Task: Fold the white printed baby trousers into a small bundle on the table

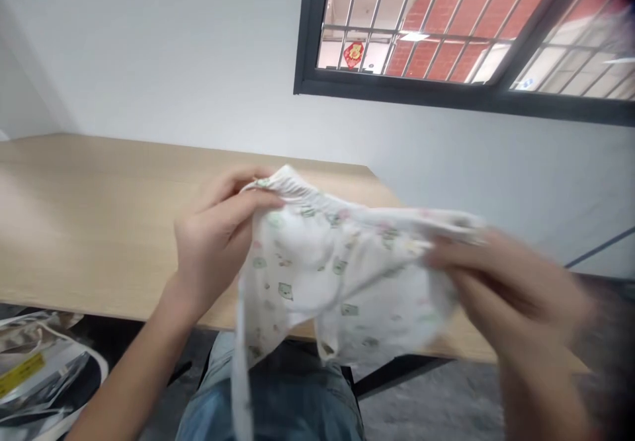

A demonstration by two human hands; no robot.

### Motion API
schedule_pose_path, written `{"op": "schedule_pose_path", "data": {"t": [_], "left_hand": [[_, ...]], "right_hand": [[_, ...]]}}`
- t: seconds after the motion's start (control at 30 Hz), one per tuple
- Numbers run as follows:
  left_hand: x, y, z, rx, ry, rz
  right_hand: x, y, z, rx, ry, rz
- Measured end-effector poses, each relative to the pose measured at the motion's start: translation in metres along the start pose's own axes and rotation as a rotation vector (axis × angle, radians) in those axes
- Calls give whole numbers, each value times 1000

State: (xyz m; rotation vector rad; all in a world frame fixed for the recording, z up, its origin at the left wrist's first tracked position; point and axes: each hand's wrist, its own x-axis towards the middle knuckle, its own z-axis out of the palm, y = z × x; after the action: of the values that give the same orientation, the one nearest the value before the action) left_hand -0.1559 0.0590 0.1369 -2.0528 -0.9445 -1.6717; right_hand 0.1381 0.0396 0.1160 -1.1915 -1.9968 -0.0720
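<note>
A pair of small white shorts (307,262) with a gathered elastic waistband and a scattered green and pink print hangs between my two hands, above the table's front edge. At the waistband's left end, my left hand (213,236) pinches the cloth between thumb and fingers. Gripping the other end is my right hand (516,289), smeared by motion. The waistband is drawn out sideways, with the legs hanging below it. On the left side a narrow strip of white cloth dangles past the table edge.
The light wooden table (99,229) stretches to the left, against a white wall (173,51). A barred window (411,31) is at the upper right. Below the table at left lies a bag (44,375) with clear plastic and a yellow label. My jeans (268,395) show underneath.
</note>
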Motion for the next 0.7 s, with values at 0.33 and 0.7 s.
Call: {"op": "schedule_pose_path", "data": {"t": [0.33,0.7], "left_hand": [[-78,-66,35,490,-961,-125],[-54,-138,108,658,-1085,-120]], "right_hand": [[48,17,114,-260,-764,19],[102,50,161,-615,-759,201]]}}
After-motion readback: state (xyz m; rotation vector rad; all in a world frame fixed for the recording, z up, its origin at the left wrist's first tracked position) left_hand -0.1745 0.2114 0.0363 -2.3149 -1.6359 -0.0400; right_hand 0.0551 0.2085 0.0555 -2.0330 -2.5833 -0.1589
